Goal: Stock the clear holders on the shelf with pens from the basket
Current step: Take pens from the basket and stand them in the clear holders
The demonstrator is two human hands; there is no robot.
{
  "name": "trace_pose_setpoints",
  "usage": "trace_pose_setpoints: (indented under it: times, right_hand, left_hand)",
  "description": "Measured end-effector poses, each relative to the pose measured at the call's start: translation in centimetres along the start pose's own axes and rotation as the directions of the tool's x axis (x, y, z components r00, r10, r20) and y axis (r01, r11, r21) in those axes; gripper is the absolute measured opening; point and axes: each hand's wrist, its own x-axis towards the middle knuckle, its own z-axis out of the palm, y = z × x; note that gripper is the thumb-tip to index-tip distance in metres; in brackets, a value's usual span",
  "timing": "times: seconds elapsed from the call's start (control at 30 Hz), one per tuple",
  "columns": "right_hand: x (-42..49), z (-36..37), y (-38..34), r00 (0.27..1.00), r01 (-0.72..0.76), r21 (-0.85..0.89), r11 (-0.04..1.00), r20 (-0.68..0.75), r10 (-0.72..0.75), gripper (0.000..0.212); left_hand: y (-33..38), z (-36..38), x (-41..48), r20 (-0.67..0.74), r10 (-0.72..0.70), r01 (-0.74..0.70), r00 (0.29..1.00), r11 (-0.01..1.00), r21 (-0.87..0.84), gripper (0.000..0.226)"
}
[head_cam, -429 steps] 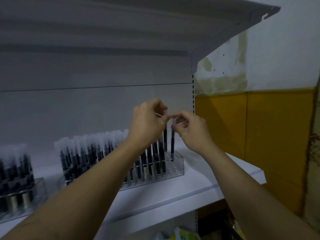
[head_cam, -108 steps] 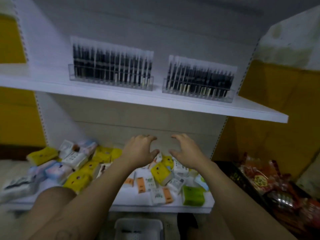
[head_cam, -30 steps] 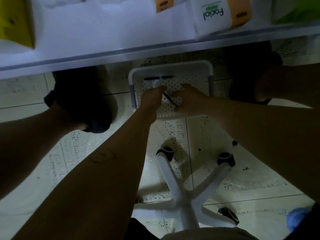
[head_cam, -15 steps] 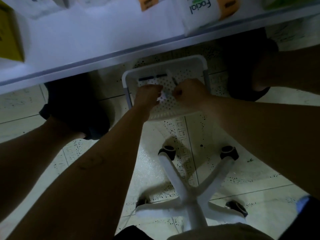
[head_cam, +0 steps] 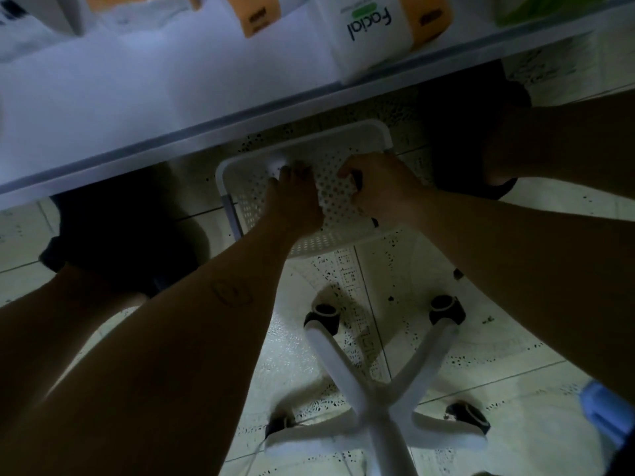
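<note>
A white perforated basket [head_cam: 347,140] sits on the floor under the low shelf. Both my hands are inside it. My right hand [head_cam: 381,190] is curled round a dark pen [head_cam: 357,177], whose ends stick out above and below the fist. My left hand [head_cam: 295,197] reaches into the basket's far left corner, its fingertips at a pale pen cap [head_cam: 275,163]. Whether those fingers grip it is hidden by the hand itself. The clear holders are out of view.
The white shelf edge [head_cam: 171,146] with tissue packs [head_cam: 371,32] overhangs the basket's far side. A white chair base [head_cam: 374,403] with castors stands on the tiled floor close to me. Dark shoes flank the basket on both sides.
My left hand has moved from the basket's middle up to its far left corner, covering the pen that lay along the far wall. My right hand still holds its pen.
</note>
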Motion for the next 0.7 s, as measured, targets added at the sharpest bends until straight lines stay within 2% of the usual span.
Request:
trace_pose_setpoints:
  times: [0.1, 0.2, 0.3, 0.37, 0.47, 0.53, 0.63, 0.7]
  right_hand:
    - [0.0, -0.2, -0.1, 1.0, 0.006, 0.0, 1.0, -0.008, -0.006, 0.032]
    - [-0.5, -0.2, -0.2, 0.999, 0.006, 0.071, 0.997, -0.052, -0.003, 0.014]
    - [-0.9, -0.1, 0.0, 0.997, -0.033, 0.125, 0.992, -0.066, 0.042, 0.009]
    - [-1.3, -0.1, 0.1, 0.996, -0.076, 0.163, 0.984, -0.031, 0.082, 0.007]
    - [-1.9, 0.1, 0.1, 0.991, -0.13, 0.263, 0.956, 0.001, 0.134, 0.016]
    - [-2.1, 0.2, 0.3, 0.988, -0.145, 0.311, 0.939, -0.006, 0.155, 0.024]
    - [-2.0, 0.3, 0.7, 0.987, -0.15, 0.315, 0.937, -0.009, 0.161, 0.021]
    - [-1.7, 0.4, 0.9, 0.986, -0.155, 0.323, 0.934, -0.014, 0.169, 0.023]
  left_hand:
    - [0.0, 0.1, -0.2, -0.045, -0.015, 0.014, 0.999, 1.0, -0.019, 0.061]
    - [-0.3, 0.0, 0.0, -0.08, -0.036, 0.025, 0.996, 0.991, -0.128, 0.035]
    - [-0.8, 0.3, -0.3, -0.084, -0.087, 0.065, 0.993, 0.971, -0.229, 0.015]
    - [-0.9, 0.6, -0.7, -0.03, -0.122, 0.11, 0.992, 0.961, -0.255, 0.016]
    - [-1.0, 1.4, -1.1, 0.085, -0.163, 0.177, 0.983, 0.965, -0.195, 0.023]
    - [-1.0, 2.0, -1.1, 0.086, -0.191, 0.205, 0.978, 0.956, -0.212, 0.022]
    - [-0.7, 2.4, -1.1, 0.069, -0.209, 0.221, 0.975, 0.933, -0.285, 0.022]
    - [-0.6, 2.2, -1.0, 0.071, -0.162, 0.176, 0.984, 0.935, -0.308, 0.02]
